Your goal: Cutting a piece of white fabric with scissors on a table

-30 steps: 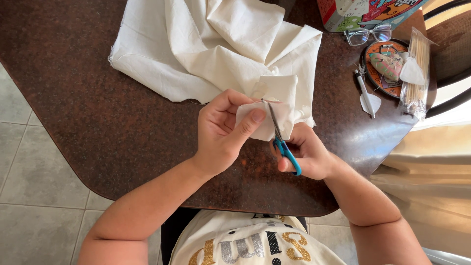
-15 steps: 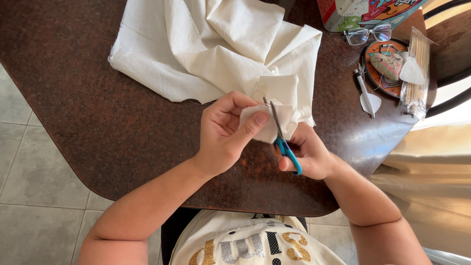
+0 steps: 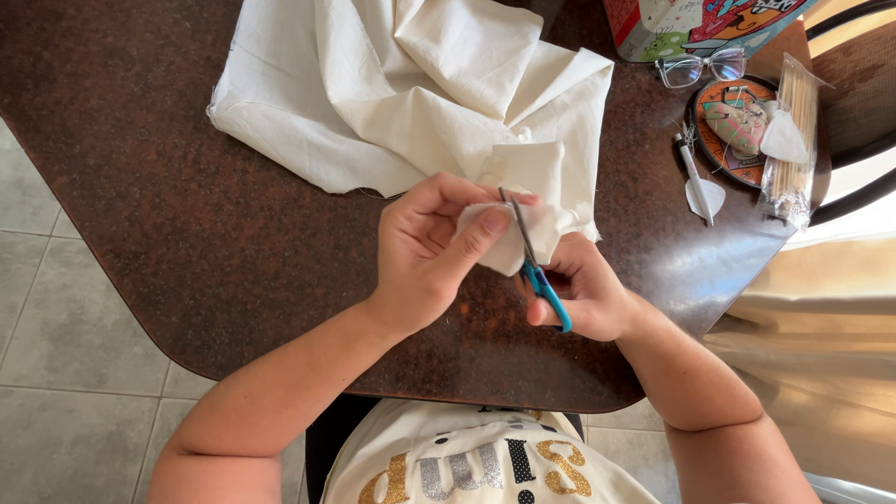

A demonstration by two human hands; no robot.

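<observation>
Pinching a small cream fabric piece (image 3: 509, 245) between thumb and fingers, the left hand (image 3: 434, 247) is closing on it firmly; the right hand (image 3: 583, 289) is gripping blue-handled scissors (image 3: 534, 266) (blades crossing the piece); behind lies the larger cream cloth (image 3: 392, 93) on the brown table (image 3: 187, 224).

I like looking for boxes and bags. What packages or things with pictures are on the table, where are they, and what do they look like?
Colourful box: far right edge of the table, behind the glasses; cartoon-like pictures in red, green and blue.
Clear plastic packet: right edge of the table; long and narrow, filled with thin pale sticks.
Round picture plate: beside the packet; dark rim, orange and green picture.
No screens or signs.
</observation>
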